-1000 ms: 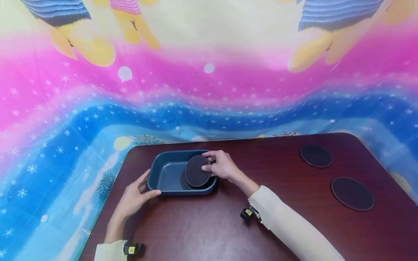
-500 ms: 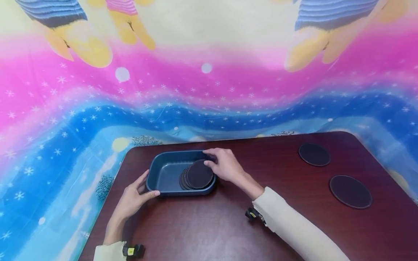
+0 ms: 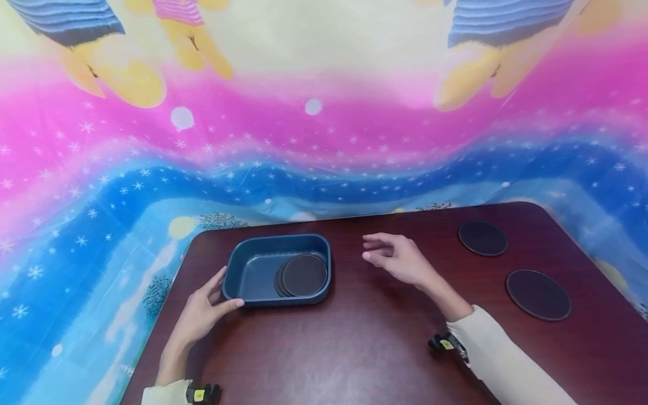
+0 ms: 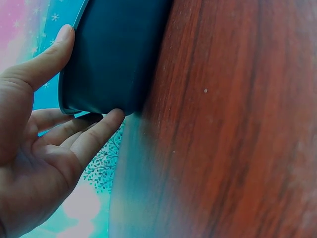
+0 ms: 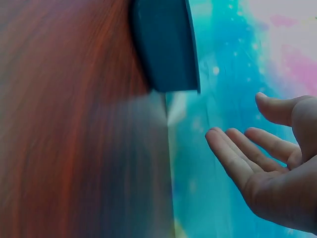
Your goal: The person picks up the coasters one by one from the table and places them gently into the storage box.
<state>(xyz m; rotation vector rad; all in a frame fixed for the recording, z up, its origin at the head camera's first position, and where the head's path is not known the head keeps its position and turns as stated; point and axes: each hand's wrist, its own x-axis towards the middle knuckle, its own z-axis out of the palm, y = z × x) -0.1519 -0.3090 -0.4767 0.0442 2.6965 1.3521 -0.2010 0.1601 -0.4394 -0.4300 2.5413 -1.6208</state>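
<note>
A dark teal rectangular container [image 3: 253, 301] stands on the table, with several round dark coasters [image 3: 305, 274] overlapping in its right half. My left hand [image 3: 199, 315] holds its left end, thumb at the near corner and fingers along the end wall. The left wrist view shows that thumb at the rim and the fingertips against the container's wall [image 4: 111, 54]. Apart from the container, to its right, my right hand [image 3: 402, 261] is in the air with nothing between its loosely bent fingers. Two more coasters lie farther right, one at the back [image 3: 482, 238] and one nearer [image 3: 538, 295].
The dark red-brown table [image 3: 324, 349] has rounded far corners. Behind it hangs a patterned cloth [image 3: 324, 140] in pink and blue, close to the back edge. A black wrist camera [image 3: 445, 343] is strapped at the right sleeve, another [image 3: 205, 392] at the left.
My right hand lowers a coaster onto the others in the container, lets go, and moves away to the right. The left hand stays at the container's left end.
</note>
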